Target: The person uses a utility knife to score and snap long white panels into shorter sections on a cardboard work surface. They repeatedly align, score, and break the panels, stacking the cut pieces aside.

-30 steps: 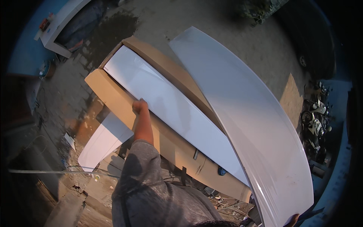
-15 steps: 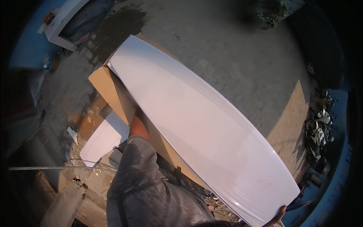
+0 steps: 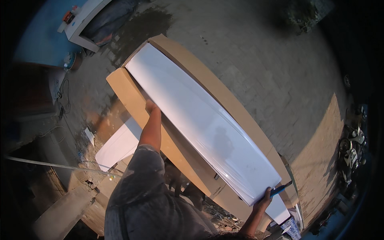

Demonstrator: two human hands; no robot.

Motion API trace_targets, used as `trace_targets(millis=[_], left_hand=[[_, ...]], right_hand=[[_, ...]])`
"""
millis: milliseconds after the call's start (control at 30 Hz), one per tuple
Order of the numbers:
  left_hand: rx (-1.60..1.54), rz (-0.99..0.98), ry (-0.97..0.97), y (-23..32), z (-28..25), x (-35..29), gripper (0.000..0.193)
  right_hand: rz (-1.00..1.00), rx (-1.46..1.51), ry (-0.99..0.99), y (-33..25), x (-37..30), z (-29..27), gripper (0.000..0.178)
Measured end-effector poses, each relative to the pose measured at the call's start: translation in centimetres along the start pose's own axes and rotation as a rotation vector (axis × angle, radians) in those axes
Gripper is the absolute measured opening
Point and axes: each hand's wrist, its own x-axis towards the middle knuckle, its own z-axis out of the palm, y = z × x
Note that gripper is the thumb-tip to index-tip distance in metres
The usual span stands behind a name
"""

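A long white panel (image 3: 188, 116), wrapped in clear glossy film, lies slantwise in an open cardboard box (image 3: 218, 86). Box flaps stand along both of its long sides. My left hand (image 3: 151, 106) is closed at the panel's left long edge, towards the far end; its fingertips are partly hidden. At the near right end, my right hand (image 3: 263, 200) grips the panel's corner. A slim blue tool with a dark tip (image 3: 278, 190) is also in that hand, pointing right; its exact kind is unclear.
A white sheet (image 3: 120, 146) lies on the ground left of my arm. A thin pole (image 3: 56, 163) crosses the lower left. Parked motorcycles (image 3: 352, 150) line the right side. A white-framed counter (image 3: 82, 30) stands far left, and rubble (image 3: 224, 216) lies below the box.
The white panel has gone down into the cardboard box, away from me, so both flaps now show. My left hand, hidden under the panel before, has come into sight at its edge.
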Motion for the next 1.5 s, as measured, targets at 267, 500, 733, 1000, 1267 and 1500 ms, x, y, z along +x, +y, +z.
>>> trace_targets(millis=[267,500,733,1000,1267,1500], left_hand=[[-0.94,-0.35,-0.656,0.6,-3.1,-3.6,0.062],[-0.647,-0.273,-0.721,1.0,-2.3,-4.9,0.043],[-0.136,0.2,-0.282,4.3,-0.9,-14.6,0.056],[-0.047,1.497,-0.824,-0.4,5.2,-48.5,0.028],[0.203,2.041,-0.692,-5.0,14.6,-63.6,0.045],[0.031,1.964,-0.712,-6.1,15.9,-63.6,0.041]], right_hand=[[-0.193,-0.406,0.285,7.0,2.5,0.3,0.021],[-0.123,-0.516,0.312,17.4,7.4,0.9,0.044],[-0.071,-0.407,0.276,21.5,9.8,0.8,0.042],[-0.084,-0.308,0.438,22.3,9.5,-0.9,0.03],[0.271,-0.12,0.374,28.2,2.9,-2.7,0.025],[0.262,0.066,0.49,29.6,3.2,0.6,0.019]])
